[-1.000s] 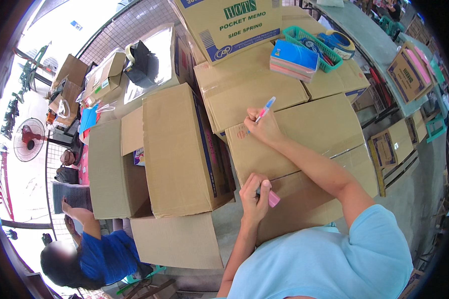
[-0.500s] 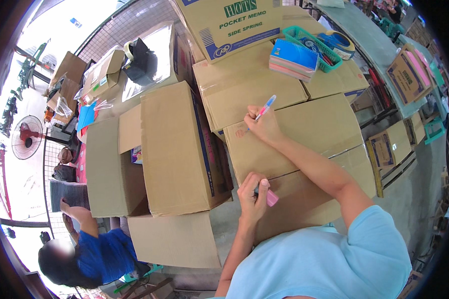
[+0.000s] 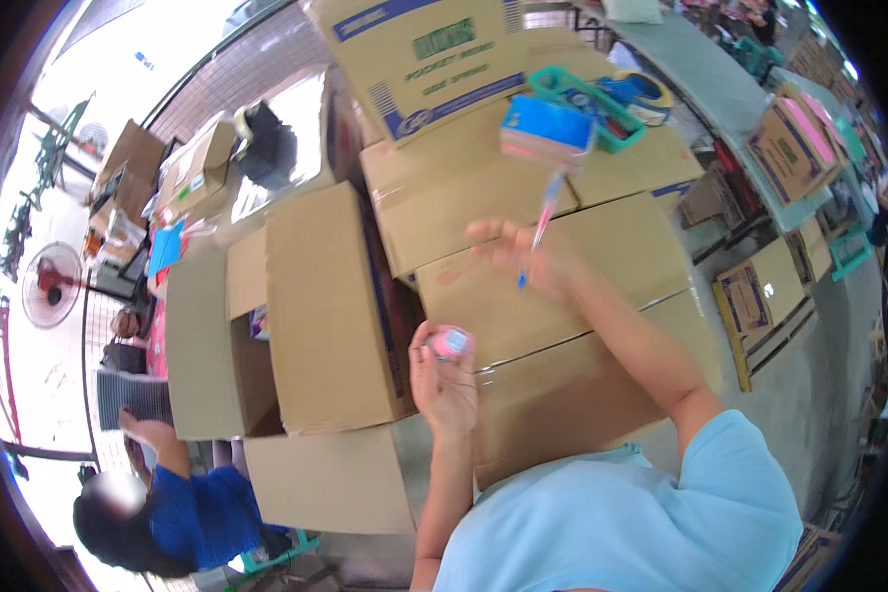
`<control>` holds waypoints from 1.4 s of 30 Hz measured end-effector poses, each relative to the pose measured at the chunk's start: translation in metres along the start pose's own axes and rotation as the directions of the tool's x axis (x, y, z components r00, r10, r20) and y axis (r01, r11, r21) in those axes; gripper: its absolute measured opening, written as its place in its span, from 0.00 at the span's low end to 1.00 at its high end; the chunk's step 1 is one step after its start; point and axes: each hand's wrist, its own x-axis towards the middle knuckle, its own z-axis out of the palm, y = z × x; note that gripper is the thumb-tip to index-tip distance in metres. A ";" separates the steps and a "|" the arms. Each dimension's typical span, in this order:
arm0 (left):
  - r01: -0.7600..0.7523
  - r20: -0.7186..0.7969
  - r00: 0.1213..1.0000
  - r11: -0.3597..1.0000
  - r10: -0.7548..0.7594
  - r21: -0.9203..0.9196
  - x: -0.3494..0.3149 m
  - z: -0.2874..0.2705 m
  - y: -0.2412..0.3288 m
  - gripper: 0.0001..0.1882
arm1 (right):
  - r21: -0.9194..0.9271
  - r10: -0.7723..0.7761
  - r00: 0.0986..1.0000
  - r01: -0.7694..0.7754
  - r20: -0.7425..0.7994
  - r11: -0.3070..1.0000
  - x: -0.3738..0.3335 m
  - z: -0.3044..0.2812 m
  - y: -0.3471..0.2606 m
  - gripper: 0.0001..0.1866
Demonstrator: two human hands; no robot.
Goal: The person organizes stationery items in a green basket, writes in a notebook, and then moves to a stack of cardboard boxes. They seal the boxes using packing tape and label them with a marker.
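Stacked brown cardboard cartons (image 3: 553, 296) fill the middle of the frame. Above them, right of centre, the right hand (image 3: 523, 255) pinches a pink-and-blue marker pen (image 3: 540, 229). Lower centre, the left hand (image 3: 442, 380) grips a small round pink cap (image 3: 450, 342).

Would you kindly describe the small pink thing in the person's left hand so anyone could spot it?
Start at the closed cardboard box in front of the person. At its left edge the left hand holds a small pink round thing, unlike the long marker in the right hand.
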 end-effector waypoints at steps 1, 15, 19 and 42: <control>-0.011 -0.051 0.999 0.999 0.009 -0.040 0.002 0.010 -0.005 0.14 | -0.047 -0.032 0.994 0.037 0.105 0.998 -0.018 0.010 -0.005 0.16; -0.414 0.417 0.907 -0.057 0.053 0.908 -0.007 0.111 -0.063 0.36 | -0.895 -0.481 0.756 -0.371 -0.445 0.247 0.008 -0.158 -0.197 0.19; -0.012 0.172 0.950 -0.519 0.262 0.855 -0.026 0.036 -0.035 0.38 | -0.895 -0.220 0.932 -0.343 -0.287 -0.285 0.114 -0.241 -0.195 0.18; 0.045 0.091 0.944 -0.395 0.318 0.918 -0.022 -0.001 -0.049 0.38 | -0.991 -0.725 0.678 -0.029 -0.118 0.134 -0.034 -0.198 -0.195 0.13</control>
